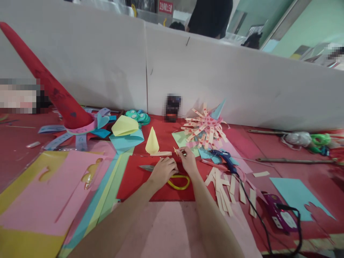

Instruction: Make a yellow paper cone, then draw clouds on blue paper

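My left hand is bent over the middle of a pair of scissors with yellow handles. Its fingers are together and curled down, and whatever they hold is hidden. Beyond it, my right hand pinches a small pale paper strip, one end of which sticks out past the fingertips. The scissors lie on a red sheet, blade tips pointing left. A pale yellow paper cone stands just behind my hands, with a cream paper strip lying at its foot.
A glue gun lies to the right, its cord running to a purple power strip. Several cream strips are scattered nearby. A tall red cone and a spiky paper piece stand behind, before a white partition.
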`<action>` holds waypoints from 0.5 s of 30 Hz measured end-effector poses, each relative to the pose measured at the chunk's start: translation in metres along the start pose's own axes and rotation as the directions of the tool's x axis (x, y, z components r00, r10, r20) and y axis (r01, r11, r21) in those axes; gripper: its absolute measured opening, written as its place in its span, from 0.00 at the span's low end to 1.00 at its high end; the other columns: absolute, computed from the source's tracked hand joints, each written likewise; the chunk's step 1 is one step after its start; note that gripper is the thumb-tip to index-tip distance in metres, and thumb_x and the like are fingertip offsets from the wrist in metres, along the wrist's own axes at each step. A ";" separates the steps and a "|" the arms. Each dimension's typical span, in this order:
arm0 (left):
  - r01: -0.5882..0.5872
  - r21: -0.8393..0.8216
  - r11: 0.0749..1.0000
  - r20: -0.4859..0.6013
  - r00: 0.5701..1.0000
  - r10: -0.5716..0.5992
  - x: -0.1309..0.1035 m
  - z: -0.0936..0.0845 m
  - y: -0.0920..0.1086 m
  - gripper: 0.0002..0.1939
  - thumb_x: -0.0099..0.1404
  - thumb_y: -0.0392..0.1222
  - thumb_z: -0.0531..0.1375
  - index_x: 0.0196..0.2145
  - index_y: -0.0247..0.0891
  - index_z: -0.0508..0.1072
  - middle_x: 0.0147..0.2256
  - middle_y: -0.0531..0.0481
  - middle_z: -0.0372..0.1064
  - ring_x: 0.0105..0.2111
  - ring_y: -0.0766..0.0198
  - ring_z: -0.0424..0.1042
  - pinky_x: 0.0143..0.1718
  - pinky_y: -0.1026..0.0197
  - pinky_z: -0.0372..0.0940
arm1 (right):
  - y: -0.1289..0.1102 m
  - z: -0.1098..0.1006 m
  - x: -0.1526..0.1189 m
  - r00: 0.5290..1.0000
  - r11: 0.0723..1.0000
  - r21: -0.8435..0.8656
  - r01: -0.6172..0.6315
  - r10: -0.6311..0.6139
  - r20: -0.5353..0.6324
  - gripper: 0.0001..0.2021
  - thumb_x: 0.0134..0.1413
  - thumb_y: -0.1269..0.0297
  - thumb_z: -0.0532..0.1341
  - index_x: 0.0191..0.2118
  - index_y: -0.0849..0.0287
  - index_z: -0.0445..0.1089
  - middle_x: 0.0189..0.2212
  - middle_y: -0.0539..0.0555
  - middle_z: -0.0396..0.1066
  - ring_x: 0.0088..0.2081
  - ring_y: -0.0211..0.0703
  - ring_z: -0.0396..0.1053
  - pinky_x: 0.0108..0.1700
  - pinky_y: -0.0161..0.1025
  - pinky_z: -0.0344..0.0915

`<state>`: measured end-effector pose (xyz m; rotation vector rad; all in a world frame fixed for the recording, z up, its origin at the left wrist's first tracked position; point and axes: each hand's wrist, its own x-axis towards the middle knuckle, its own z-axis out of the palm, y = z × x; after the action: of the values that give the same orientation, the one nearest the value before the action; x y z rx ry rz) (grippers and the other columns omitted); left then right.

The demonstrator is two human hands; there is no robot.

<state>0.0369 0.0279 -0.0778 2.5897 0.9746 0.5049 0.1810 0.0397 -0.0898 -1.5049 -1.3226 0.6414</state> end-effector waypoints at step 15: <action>0.162 -0.779 0.606 -0.345 0.696 -0.630 -0.003 -0.005 -0.013 0.10 0.58 0.47 0.55 0.25 0.38 0.65 0.26 0.54 0.65 0.29 0.65 0.67 0.34 0.63 0.62 | -0.029 0.003 -0.013 0.905 0.910 0.374 -0.181 0.005 0.425 0.05 0.45 0.62 0.60 0.25 0.57 0.66 0.30 0.49 0.71 0.32 0.37 0.66 0.37 0.36 0.61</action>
<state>0.0254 0.0358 -0.0792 1.4222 1.2193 1.3093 0.1632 0.0258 -0.0672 -1.1264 -1.3239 1.2769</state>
